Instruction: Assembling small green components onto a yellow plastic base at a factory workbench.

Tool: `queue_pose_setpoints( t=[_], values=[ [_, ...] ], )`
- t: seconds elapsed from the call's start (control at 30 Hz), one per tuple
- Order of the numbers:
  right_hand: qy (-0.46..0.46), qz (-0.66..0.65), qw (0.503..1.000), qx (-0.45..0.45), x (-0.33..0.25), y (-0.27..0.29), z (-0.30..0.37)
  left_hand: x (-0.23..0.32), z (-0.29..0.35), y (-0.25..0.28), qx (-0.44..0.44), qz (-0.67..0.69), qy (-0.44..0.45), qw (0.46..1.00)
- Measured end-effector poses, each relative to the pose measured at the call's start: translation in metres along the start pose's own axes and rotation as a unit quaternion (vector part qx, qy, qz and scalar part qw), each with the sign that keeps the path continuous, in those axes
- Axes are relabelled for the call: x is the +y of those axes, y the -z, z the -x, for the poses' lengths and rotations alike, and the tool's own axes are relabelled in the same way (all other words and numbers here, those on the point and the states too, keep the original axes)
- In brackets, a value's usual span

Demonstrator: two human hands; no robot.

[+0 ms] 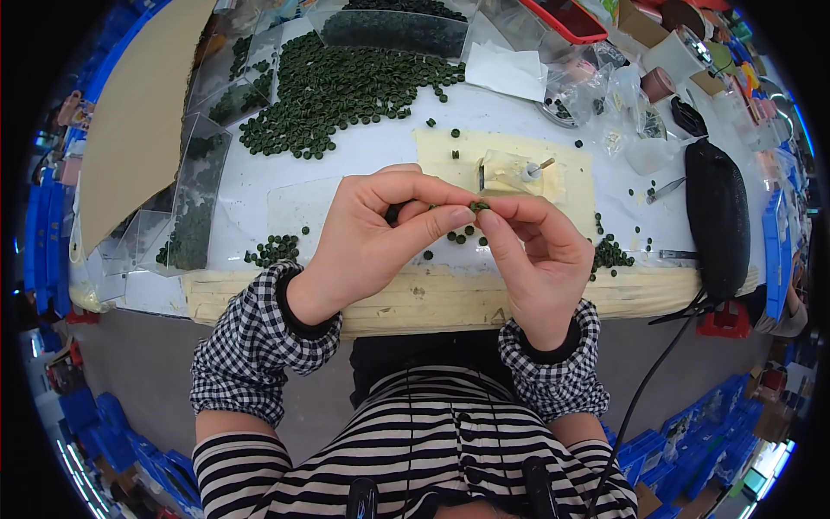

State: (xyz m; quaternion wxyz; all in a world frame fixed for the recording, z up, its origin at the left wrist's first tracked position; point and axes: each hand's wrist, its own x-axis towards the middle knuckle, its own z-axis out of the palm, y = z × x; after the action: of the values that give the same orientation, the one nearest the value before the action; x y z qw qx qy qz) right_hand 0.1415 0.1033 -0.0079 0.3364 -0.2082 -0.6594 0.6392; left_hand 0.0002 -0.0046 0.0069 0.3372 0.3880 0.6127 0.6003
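Where the two hands meet above the near part of the white table [519,112], a small dark green disc [478,207] is pinched between them. The left hand [367,238] presses its thumb against the disc, and the right hand [536,255] grips it from the other side with thumb and forefinger; the left hand may hold more discs inside its curl, but that part is too hidden to tell. Just beyond the fingers a small pale fixture [510,171] sits on a yellowish mat [575,186]. Far and to the left lies a large heap of green discs [333,91]. Clear plastic trays [197,195] along the left edge hold more of them, and another clear tray [393,30] at the far side is filled with the same. To the right lies a black pouch [716,216].
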Motion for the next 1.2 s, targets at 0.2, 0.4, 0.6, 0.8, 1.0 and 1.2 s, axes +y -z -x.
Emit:
queue_pose_setpoints(
  t=[0.2,0.4,0.6,0.8,1.0,1.2],
  values=[
    [0.013,-0.006,1.0,0.0,0.0024,-0.0015,0.0003,-0.0005,0.0,-0.0011,0.012,-0.031,-0.031,0.999],
    [0.047,0.004,0.999,0.0,0.0056,-0.0018,0.0005,-0.0008,0.0006,-0.0005,0.021,-0.041,-0.031,0.998],
    [0.156,0.075,0.985,-0.017,0.0071,0.0003,-0.0033,-0.0014,-0.0002,0.0001,0.01,0.052,0.057,0.997],
    [0.19,0.134,0.972,-0.024,0.003,-0.0011,-0.0032,0.0002,0.0,0.0016,0.012,0.023,0.036,0.999],
    [0.126,0.075,0.987,-0.059,0.0054,0.0044,-0.0036,-0.0038,0.0024,-0.0022,0.067,-0.22,-0.229,0.946],
    [0.131,0.087,0.986,-0.055,0.0036,0.0033,-0.0023,-0.0039,0.0013,0.0045,0.027,-0.136,-0.144,0.98]
  ],
)
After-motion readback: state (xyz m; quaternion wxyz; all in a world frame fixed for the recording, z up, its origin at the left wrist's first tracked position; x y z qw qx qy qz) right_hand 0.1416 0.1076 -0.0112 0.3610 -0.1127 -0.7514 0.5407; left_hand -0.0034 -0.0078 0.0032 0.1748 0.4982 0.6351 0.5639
